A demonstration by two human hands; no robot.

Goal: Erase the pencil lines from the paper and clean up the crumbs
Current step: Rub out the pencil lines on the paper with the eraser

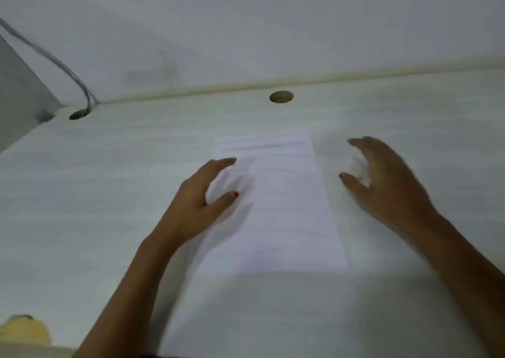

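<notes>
A white sheet of paper (284, 207) lies lengthwise on the pale desk (109, 193), with faint pencil lines across its far end. My left hand (196, 204) rests over the paper's left edge, fingers spread and relaxed, thumb and forefinger touching the sheet. My right hand (388, 182) hovers just right of the paper, fingers spread and blurred by motion, holding nothing. No eraser is visible, and no crumbs can be made out.
Two round cable holes sit near the desk's back edge, one at the centre (281, 96) and one at the left (79, 114) with a grey cable (54, 59) running into it. A white wall rises behind. A yellowish object (24, 330) shows at the bottom left corner.
</notes>
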